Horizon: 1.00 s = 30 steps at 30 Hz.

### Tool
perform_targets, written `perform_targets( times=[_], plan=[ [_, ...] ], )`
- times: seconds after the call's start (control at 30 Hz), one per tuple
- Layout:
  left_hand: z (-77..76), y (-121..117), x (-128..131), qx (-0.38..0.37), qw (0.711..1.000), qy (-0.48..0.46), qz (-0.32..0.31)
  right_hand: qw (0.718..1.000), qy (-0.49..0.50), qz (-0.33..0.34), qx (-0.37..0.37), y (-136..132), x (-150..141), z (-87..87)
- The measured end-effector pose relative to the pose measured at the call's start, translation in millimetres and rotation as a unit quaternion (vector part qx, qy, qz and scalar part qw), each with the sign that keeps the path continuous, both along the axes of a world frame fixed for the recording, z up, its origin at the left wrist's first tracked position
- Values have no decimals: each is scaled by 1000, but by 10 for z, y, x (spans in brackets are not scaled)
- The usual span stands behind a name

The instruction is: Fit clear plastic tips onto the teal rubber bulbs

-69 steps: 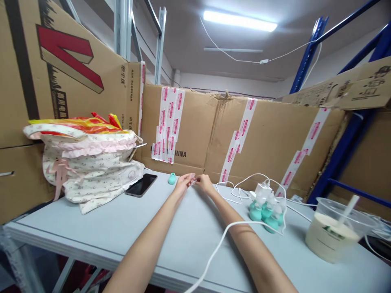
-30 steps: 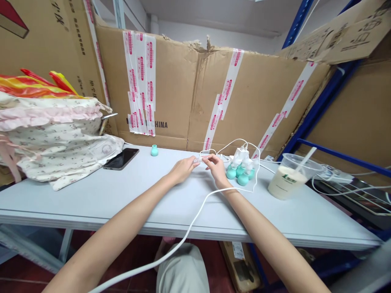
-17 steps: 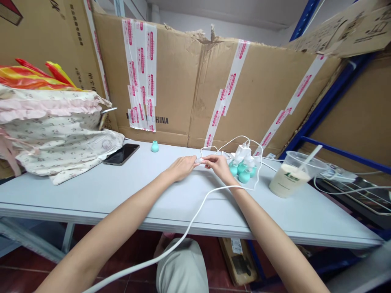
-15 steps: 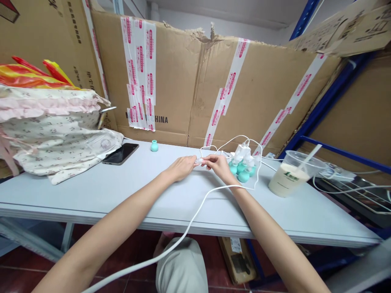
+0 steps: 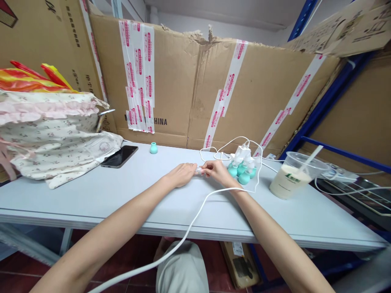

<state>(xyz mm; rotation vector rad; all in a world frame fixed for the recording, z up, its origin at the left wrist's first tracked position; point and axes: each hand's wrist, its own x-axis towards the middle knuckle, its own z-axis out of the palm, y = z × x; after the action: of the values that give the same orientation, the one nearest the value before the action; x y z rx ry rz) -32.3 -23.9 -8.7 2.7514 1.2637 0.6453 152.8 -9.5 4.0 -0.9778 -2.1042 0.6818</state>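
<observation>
Between my two hands, just over the grey table [image 5: 128, 207], is a small clear plastic piece [image 5: 199, 171]. My left hand [image 5: 183, 175] is closed on its left end, fingertips pressed round it. From the other side my right hand [image 5: 215, 170] pinches the piece with thumb and fingers. Most of the piece is hidden by my fingers. Right of my right hand stand several teal bulbs with clear tops [image 5: 244, 178], grouped together. A single teal bulb [image 5: 153, 148] without a clear top stands apart at the back left.
A phone [image 5: 120, 157] and a floral cloth bag [image 5: 67, 138] lie at the left. On the right is a plastic cup of milky drink [image 5: 287, 183] with a straw. A white cable [image 5: 195, 217] crosses the front edge and my right wrist. Cardboard [image 5: 174, 81] walls the back.
Both hands have moved slightly lower in the view with the clear plastic piece still between them. The camera view has shifted a little. The bulbs stay put on the table.
</observation>
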Motion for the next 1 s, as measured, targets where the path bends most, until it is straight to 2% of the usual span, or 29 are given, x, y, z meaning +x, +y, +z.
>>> perform_targets(
  times=[0.23, 0.37, 0.5, 0.6, 0.7, 0.77, 0.87, 0.93, 1.0],
  plan=[
    [44, 68, 48, 53, 998, -1, 26, 995, 87, -5, -53, 1, -61, 45],
    [15, 66, 119, 70, 996, 28, 39, 988, 117, -3, -104, 41, -108, -42],
    [46, 85, 81, 93, 994, 23, 54, 983, 150, -36, -99, 94, -119, -110],
    [118, 216, -128, 153, 977, -56, 137, 976, 173, -70, -109, 104, -96, -79],
    [100, 459, -495, 181, 918, -194, 295, 971, 191, -73, -122, 99, -71, -36],
    [8, 630, -752, 149, 875, -266, 376, 972, 191, -62, -123, 93, -62, -20],
    [-162, 810, -1023, 15, 830, -313, 461, 975, 181, -46, -124, 79, -60, -8],
    [-235, 856, -1102, -64, 830, -313, 457, 975, 180, -36, -122, 65, -63, 5],
    [-260, 852, -1126, -75, 843, -292, 447, 976, 180, -26, -118, 48, -67, 23]
  ],
)
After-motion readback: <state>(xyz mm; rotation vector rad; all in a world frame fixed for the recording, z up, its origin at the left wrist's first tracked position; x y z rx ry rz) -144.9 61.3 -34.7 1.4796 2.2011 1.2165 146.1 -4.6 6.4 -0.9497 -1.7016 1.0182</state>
